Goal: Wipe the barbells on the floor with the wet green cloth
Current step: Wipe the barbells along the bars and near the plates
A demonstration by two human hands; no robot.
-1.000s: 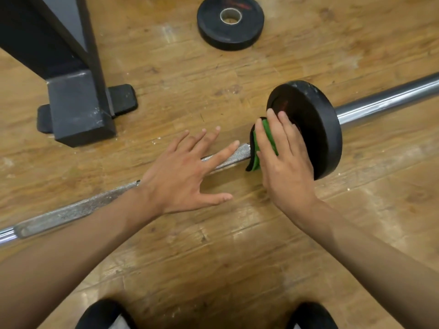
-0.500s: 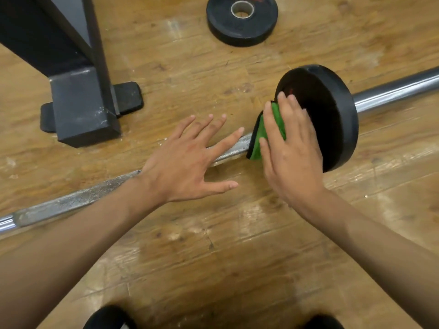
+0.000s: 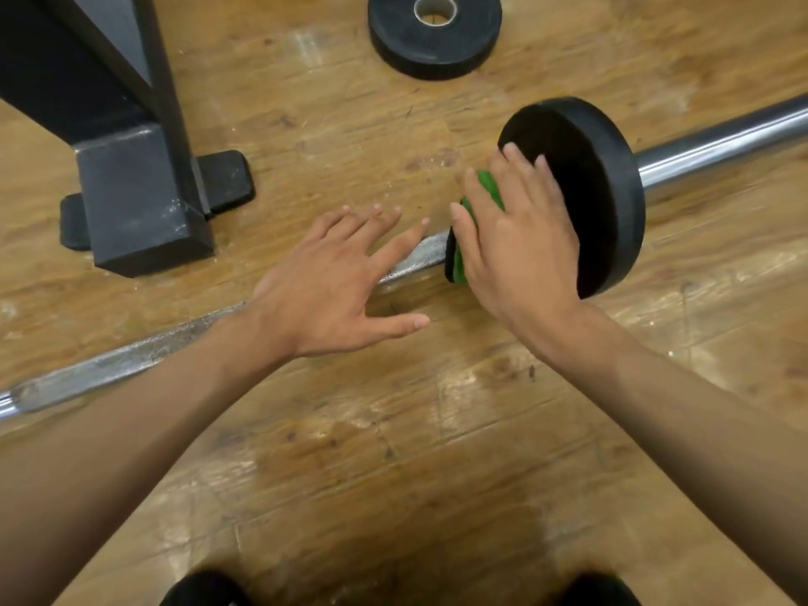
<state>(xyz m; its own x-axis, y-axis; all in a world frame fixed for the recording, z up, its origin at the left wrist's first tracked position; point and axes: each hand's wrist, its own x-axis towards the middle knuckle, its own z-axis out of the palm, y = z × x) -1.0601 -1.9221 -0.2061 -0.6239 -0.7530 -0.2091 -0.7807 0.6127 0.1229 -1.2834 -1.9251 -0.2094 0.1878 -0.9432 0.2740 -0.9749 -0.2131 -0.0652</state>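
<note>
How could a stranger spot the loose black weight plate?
Find the long steel barbell lying across the wooden floor. Beyond it, right of the black rack foot, lies the loose plate. Unlike the plate on the bar, which stands on edge, it lies flat with its centre hole showing.

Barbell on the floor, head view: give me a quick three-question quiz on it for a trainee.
1. True or false: the right hand presses the green cloth against the inner face of the mounted plate.
2. Choose one: the left hand is A) curled round the bar, B) spread over the bar with straight fingers, C) lifting the loose plate.
3. Short answer: what does the loose plate lie on?

Key: 1 true; 2 B; 3 the wooden floor, where it lies flat and apart from the bar.
</note>
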